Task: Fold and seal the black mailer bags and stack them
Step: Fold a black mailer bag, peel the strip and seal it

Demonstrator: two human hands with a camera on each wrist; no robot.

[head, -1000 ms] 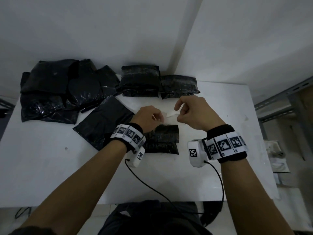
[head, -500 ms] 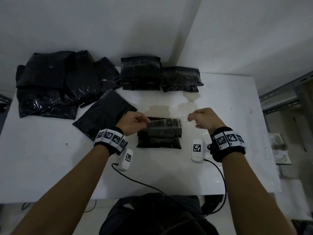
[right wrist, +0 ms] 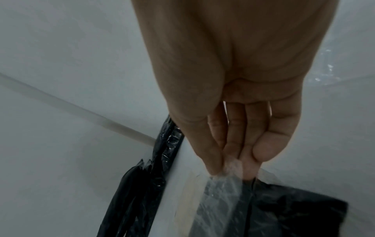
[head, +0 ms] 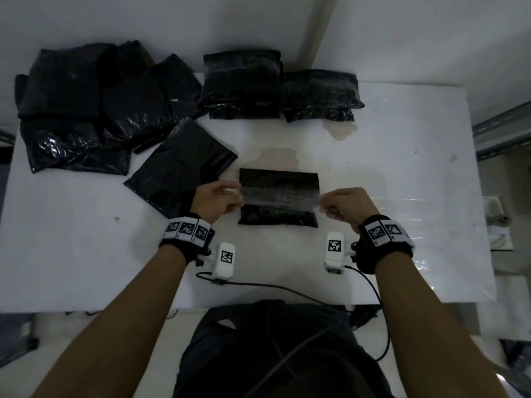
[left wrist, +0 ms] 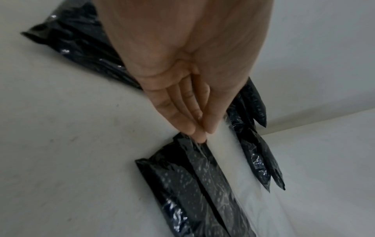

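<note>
A folded black mailer bag (head: pixel 278 178) lies at the middle of the white table (head: pixel 86 254). A clear sticky strip (head: pixel 280 195) is stretched across it from side to side. My left hand (head: pixel 234 198) pinches the strip's left end and my right hand (head: pixel 326 204) pinches its right end. In the left wrist view the left hand (left wrist: pixel 199 129) has its fingers pressed together at the corner of the bag (left wrist: pixel 178 184). In the right wrist view the thumb and fingers of the right hand (right wrist: pixel 229 170) pinch the strip (right wrist: pixel 221 197) above the bag (right wrist: pixel 294 208).
Two stacks of folded bags (head: pixel 242 84) (head: pixel 320 94) stand at the back against the wall. A loose pile of unfolded bags (head: pixel 86 110) fills the back left. One flat bag (head: pixel 181 165) lies just left of my left hand. A metal shelf (head: pixel 502 124) is at right.
A second ago both hands were raised together over the bag. They have come down and apart, and the clear strip is now held taut between them across the bag.
</note>
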